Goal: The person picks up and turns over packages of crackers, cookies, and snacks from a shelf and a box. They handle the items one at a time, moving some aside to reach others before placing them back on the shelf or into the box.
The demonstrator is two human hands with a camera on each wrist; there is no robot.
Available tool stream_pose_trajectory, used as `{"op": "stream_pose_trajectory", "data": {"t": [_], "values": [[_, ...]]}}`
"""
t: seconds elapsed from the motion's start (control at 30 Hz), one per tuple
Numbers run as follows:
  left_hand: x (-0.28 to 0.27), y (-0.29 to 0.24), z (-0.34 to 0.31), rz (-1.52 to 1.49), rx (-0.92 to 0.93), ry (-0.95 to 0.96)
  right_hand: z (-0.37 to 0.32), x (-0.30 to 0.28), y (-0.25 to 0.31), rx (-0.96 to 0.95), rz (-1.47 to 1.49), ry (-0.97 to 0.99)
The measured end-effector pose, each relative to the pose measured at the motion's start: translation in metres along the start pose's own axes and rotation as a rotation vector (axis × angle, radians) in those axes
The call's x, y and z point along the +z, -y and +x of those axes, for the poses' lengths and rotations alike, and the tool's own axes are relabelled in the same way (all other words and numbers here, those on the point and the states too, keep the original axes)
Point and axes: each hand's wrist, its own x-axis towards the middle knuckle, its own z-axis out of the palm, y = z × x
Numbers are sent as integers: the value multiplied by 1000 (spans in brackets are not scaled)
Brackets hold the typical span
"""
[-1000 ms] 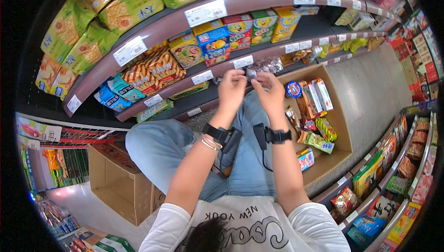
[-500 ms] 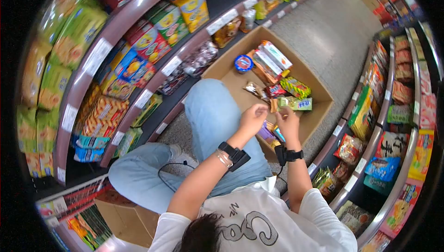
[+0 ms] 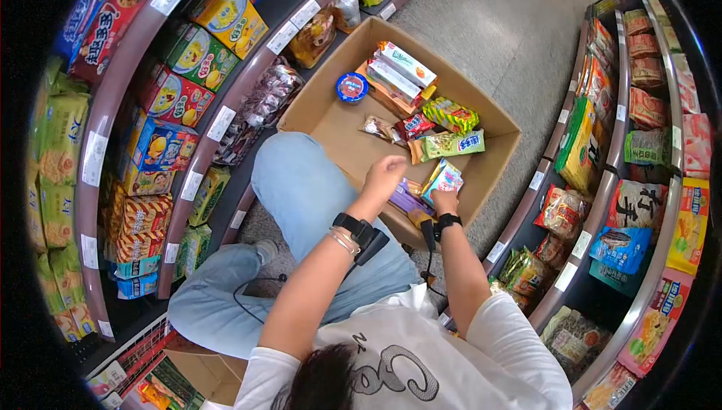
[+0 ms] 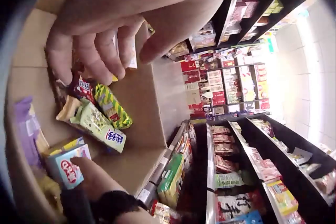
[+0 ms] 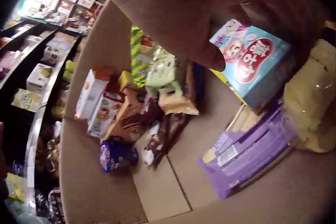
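On the aisle floor, in the head view, a person is sitting behind a cardboard carton (image 3: pixel 323 118). The right hand (image 3: pixel 445 201) is wrapping its fingers around a light-blue packet (image 3: pixel 444 178) at the carton's near edge. The left hand (image 3: pixel 385 171) is hovering just beside it, holding nothing. By the look of it, one packet is being handled while many snacks are waiting in the carton. In the left wrist view, the left hand's fingers (image 4: pixel 100 50) are hanging loosely curled above a green packet (image 4: pixel 97 124). In the right wrist view, the thumb is pressing on the light-blue packet, and a purple packet (image 5: pixel 252 155) is lying right against it, probably crowding the grip. Stocked shelves (image 3: pixel 602 184) are hemming in both sides.
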Motion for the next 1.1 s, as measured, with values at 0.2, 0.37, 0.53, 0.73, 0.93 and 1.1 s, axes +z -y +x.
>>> {"op": "stream_pose_trajectory", "data": {"t": [0.2, 0.37, 0.53, 0.73, 0.93, 1.1], "values": [[7, 6, -2, 16, -206, 88, 34, 19, -9, 292, 82, 53], [-2, -5, -5, -27, -316, 71, 42, 35, -4, 313, -111, 61], [-11, -11, 0, -66, -332, 58, 36, 14, 2, 182, -165, 140], [-16, -21, 5, -138, -280, 48, 45, 7, 1, 190, 202, 15], [-43, -45, -12, -294, -192, 48, -30, -43, 39, -171, 37, -129], [-92, -66, -32, -455, -37, 35, -98, -74, 78, -703, 130, -42]]}}
